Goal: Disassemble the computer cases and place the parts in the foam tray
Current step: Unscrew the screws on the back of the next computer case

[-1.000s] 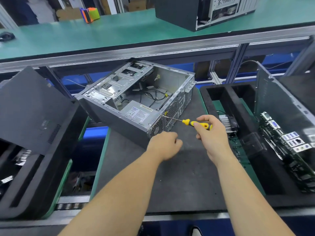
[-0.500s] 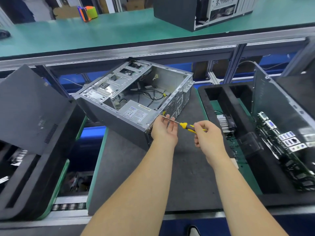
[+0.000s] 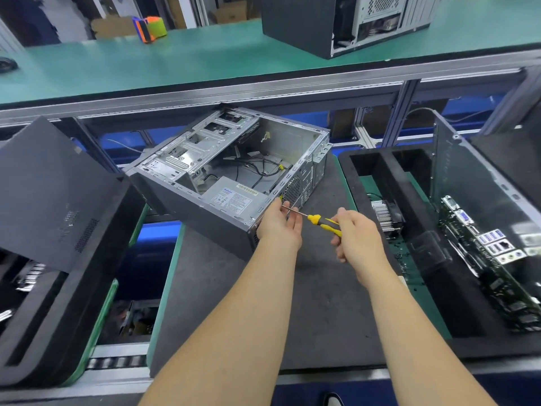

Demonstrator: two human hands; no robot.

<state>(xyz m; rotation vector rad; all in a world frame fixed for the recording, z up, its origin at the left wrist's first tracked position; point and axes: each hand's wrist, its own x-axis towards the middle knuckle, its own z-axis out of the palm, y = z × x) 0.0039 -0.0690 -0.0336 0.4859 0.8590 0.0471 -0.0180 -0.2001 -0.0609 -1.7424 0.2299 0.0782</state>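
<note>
An open grey computer case (image 3: 205,212) lies on its side on the dark mat, with a power supply (image 3: 234,197) and loose cables inside. My right hand (image 3: 355,238) grips a yellow-handled screwdriver (image 3: 319,223); its tip meets the case's rear panel near the fan grille. My left hand (image 3: 279,221) rests against that rear corner, its fingers touching the screwdriver shaft. A black foam tray (image 3: 389,183) stands to the right and holds a heatsink (image 3: 385,215), a motherboard (image 3: 483,253) and a leaning side panel (image 3: 474,183).
Another black foam tray (image 3: 58,303) with a dark side panel (image 3: 49,183) leaning in it stands at the left. A second computer case (image 3: 345,22) sits on the green upper shelf (image 3: 146,63). The dark mat (image 3: 316,312) lies under my forearms.
My left hand rose from a fist above the mat to the case's rear corner and opened against the screwdriver shaft. My right hand kept the screwdriver at the rear panel.
</note>
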